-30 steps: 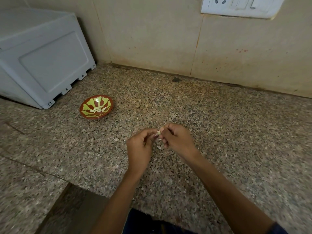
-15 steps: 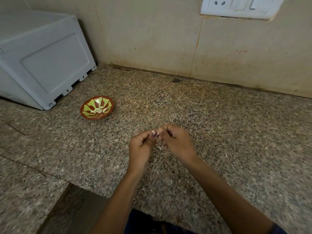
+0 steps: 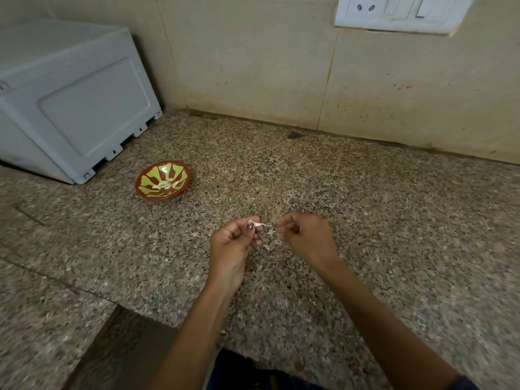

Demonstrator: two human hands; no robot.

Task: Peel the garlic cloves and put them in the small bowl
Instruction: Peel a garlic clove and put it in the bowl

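Above the near edge of the granite counter point(image 3: 365, 220), the left hand point(image 3: 232, 246) pinches a garlic clove point(image 3: 253, 222) between thumb and fingertips. A thin strip of skin point(image 3: 266, 225) stretches from it to the right hand point(image 3: 305, 237), whose curled fingers pinch the strip's other end; the hands are slightly apart. Peel scraps point(image 3: 268, 240) lie on the counter under them. Farther left sits the small bowl point(image 3: 163, 180) with pale pieces inside, just beside a white appliance point(image 3: 70, 108) in the far left corner. A switchboard point(image 3: 399, 12) is on the wall.
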